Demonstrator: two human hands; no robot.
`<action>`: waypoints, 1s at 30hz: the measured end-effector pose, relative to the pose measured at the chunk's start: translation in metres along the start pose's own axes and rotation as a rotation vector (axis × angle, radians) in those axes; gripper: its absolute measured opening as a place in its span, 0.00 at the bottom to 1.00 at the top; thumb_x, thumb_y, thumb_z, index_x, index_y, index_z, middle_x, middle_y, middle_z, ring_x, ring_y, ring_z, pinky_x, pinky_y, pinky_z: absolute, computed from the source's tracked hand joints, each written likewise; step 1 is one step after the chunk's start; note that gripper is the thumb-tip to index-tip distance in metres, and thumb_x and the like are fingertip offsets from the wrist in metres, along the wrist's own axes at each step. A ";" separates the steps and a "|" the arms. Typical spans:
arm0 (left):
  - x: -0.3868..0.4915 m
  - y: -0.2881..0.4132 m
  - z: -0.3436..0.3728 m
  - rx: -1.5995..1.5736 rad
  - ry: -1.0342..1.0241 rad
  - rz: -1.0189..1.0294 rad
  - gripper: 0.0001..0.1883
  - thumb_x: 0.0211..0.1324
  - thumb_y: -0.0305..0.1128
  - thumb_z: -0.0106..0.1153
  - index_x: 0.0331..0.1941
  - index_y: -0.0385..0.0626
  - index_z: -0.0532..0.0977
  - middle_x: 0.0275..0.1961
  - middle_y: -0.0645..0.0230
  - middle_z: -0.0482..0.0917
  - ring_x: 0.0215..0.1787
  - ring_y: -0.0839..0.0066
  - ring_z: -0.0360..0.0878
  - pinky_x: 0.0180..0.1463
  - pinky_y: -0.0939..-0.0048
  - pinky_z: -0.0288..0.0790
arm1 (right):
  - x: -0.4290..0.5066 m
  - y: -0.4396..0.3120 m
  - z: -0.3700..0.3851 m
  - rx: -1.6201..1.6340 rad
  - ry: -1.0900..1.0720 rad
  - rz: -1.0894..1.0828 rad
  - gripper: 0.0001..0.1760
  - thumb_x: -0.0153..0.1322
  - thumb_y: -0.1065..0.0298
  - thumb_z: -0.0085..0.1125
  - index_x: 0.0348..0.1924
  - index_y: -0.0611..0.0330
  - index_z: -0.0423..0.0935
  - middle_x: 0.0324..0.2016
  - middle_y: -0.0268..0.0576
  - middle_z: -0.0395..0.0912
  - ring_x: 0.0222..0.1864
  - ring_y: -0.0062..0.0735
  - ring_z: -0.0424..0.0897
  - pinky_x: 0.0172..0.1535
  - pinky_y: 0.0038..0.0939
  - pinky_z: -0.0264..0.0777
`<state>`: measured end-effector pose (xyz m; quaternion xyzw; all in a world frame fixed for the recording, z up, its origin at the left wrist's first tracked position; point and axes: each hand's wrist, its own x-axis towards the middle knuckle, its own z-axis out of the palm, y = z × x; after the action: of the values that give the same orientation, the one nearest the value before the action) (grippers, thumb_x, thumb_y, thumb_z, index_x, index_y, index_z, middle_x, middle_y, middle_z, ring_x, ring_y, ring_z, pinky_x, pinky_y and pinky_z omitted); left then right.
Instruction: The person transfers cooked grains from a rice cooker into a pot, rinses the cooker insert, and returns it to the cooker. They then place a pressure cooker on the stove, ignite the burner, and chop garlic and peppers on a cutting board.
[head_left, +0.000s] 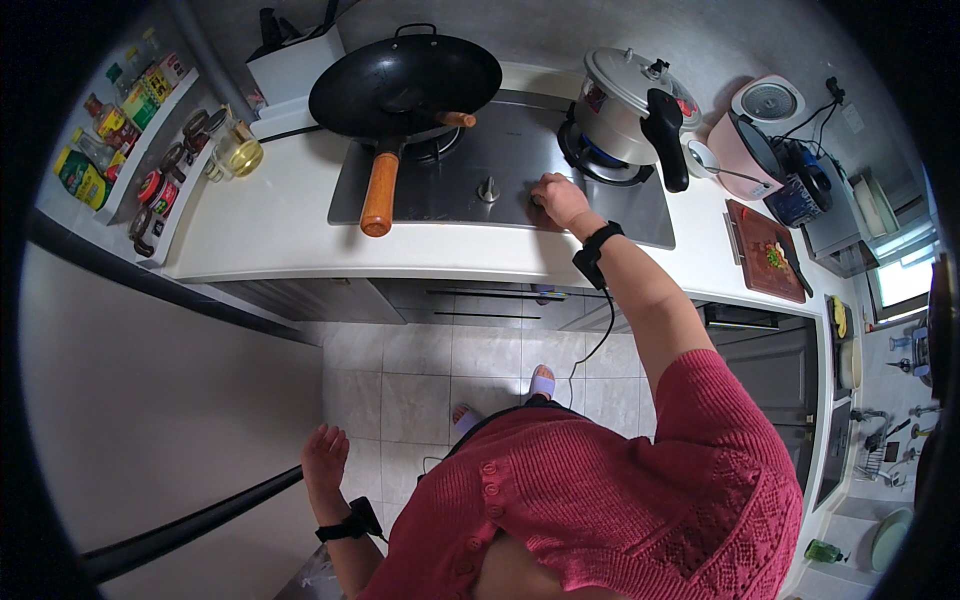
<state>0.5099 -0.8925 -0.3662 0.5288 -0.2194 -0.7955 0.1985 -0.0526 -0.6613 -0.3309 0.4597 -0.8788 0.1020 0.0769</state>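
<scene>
My right hand (561, 199) grips a control knob (535, 199) of the steel gas cooktop (517, 142); fingers hide most of it. A second metal knob (488, 190) stands to its left. A silver pressure cooker (619, 116) with a black handle sits on the right burner (643, 174), where a blue flame glows beneath it. On the left burner rests a black wok (405, 82) with a wooden handle (381, 193); the wooden end of a utensil (456, 119) shows over its rim. My left hand (325, 457) hangs low at the left, nothing in it, fingers loosely extended.
Bottles and jars fill a shelf (154, 135) at the left. Right of the cooktop are a pink rice cooker (742, 150), a white bowl (697, 157) with a spoon, and a cutting board (750, 259) with chopped food and a knife (795, 262). A cable (611, 322) trails from my right wrist.
</scene>
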 end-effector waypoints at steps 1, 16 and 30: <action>0.000 0.000 -0.001 0.008 0.010 -0.001 0.12 0.60 0.40 0.45 0.34 0.45 0.73 0.33 0.66 0.77 0.37 0.68 0.76 0.42 0.66 0.72 | 0.000 0.000 0.000 0.001 0.001 -0.001 0.10 0.60 0.70 0.52 0.32 0.51 0.80 0.36 0.40 0.73 0.43 0.41 0.71 0.46 0.34 0.69; 0.009 -0.003 -0.016 -0.002 -0.049 -0.011 0.11 0.58 0.38 0.49 0.39 0.45 0.72 0.38 0.64 0.76 0.41 0.67 0.75 0.46 0.67 0.71 | 0.001 0.000 0.003 -0.024 0.022 0.011 0.08 0.60 0.68 0.51 0.28 0.51 0.80 0.35 0.41 0.73 0.42 0.41 0.72 0.42 0.34 0.71; 0.002 -0.001 -0.004 -0.012 -0.036 -0.002 0.12 0.60 0.38 0.43 0.33 0.45 0.74 0.31 0.64 0.79 0.35 0.68 0.78 0.42 0.66 0.74 | 0.001 -0.002 0.003 0.002 0.024 0.031 0.09 0.59 0.71 0.52 0.30 0.53 0.80 0.36 0.42 0.73 0.42 0.43 0.72 0.44 0.35 0.70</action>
<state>0.5132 -0.8930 -0.3697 0.5134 -0.2178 -0.8063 0.1971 -0.0513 -0.6639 -0.3329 0.4450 -0.8846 0.1098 0.0855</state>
